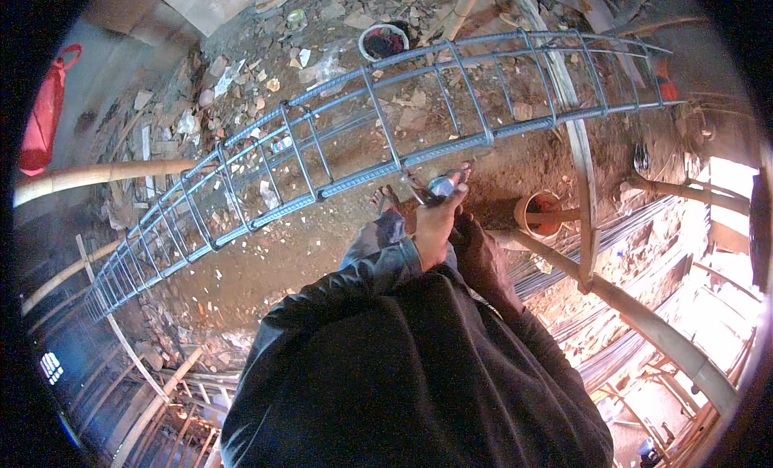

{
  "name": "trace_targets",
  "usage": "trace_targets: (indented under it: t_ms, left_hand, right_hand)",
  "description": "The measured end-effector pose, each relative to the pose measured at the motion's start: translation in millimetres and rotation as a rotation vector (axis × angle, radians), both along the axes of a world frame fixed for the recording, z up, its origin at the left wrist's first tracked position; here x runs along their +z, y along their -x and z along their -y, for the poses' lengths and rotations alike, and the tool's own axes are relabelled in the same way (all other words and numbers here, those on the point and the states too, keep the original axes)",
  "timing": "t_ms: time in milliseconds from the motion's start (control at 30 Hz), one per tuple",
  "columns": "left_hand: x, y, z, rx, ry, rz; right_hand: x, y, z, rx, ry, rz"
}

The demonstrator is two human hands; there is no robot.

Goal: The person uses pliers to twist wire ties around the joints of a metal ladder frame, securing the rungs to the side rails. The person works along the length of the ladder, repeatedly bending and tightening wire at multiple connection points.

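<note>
A long cage of steel reinforcing bars with square stirrups (pixel 320 193) curves across the view in front of me. My left hand (pixel 436 229) is closed just short of the cage's near bar, around a dark metal tool with a forked end (pixel 417 189) that looks like pincers. The tool's tip is at or very near the bar; whether it touches I cannot tell. Close against my left hand, on its right side, is my right hand (pixel 486 257), in shadow. Its fingers are partly hidden, and whether it holds anything does not show.
Wooden posts (pixel 581 158) and bamboo poles (pixel 644 327) support or cross the cage. A bucket (pixel 527 218) stands at right, another (pixel 383 44) beyond the cage. Rubble (pixel 266 82) covers the far ground. My bare feet (pixel 386 199) are below the near bar. Loose rods (pixel 555 268) lie right.
</note>
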State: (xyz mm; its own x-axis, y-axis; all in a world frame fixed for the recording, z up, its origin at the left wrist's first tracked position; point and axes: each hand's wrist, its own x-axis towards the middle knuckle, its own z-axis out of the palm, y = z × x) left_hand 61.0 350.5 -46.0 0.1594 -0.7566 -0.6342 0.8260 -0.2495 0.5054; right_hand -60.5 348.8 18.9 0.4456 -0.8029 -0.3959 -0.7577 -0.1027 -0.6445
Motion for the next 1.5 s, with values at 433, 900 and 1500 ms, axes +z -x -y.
trace_targets:
  t_ms: [433, 900, 1500]
  left_hand:
    - [-23, -57, -40, -0.311, 0.182, -0.508]
    - [4, -14, 3, -0.023, -0.006, -0.150]
    - [9, -58, -36, -0.380, -0.048, -0.369]
  right_hand:
    - [-39, 16, 8, -0.014, -1.042, 0.387]
    - [-5, -2, -20, 0.121, 0.484, -0.140]
    - [-92, 38, -5, -0.074, -1.381, 0.710]
